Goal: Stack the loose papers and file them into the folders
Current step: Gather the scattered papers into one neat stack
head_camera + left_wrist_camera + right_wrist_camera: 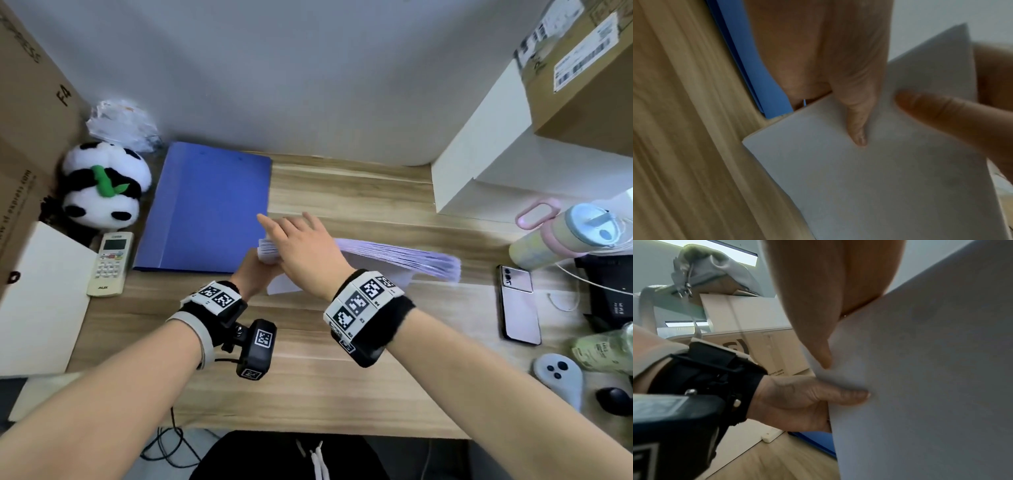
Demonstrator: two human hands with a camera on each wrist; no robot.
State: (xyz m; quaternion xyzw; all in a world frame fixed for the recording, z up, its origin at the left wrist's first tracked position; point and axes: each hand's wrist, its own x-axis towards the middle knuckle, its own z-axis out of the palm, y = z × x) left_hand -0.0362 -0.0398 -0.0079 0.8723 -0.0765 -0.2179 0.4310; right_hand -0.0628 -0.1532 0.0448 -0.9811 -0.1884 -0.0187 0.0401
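Note:
A closed blue folder (212,209) lies flat at the back left of the wooden desk (308,359). A thick stack of white papers (394,255) is held on edge just right of it, above the desk. My left hand (260,263) grips the stack's left end, its thumb (857,113) pressed on the near sheet (879,178). Over the top edge lies my right hand (291,233) with fingers straight, its thumb (824,353) touching the near face of the papers (931,386). The folder's edge (756,65) shows beside the stack. The fingers behind the papers are hidden.
A panda plush (102,185), a remote (109,263) and a white pad (41,298) sit at the left. At the right are a phone (519,305), a bottle (561,233), a white box (479,171) and a cardboard box (582,68).

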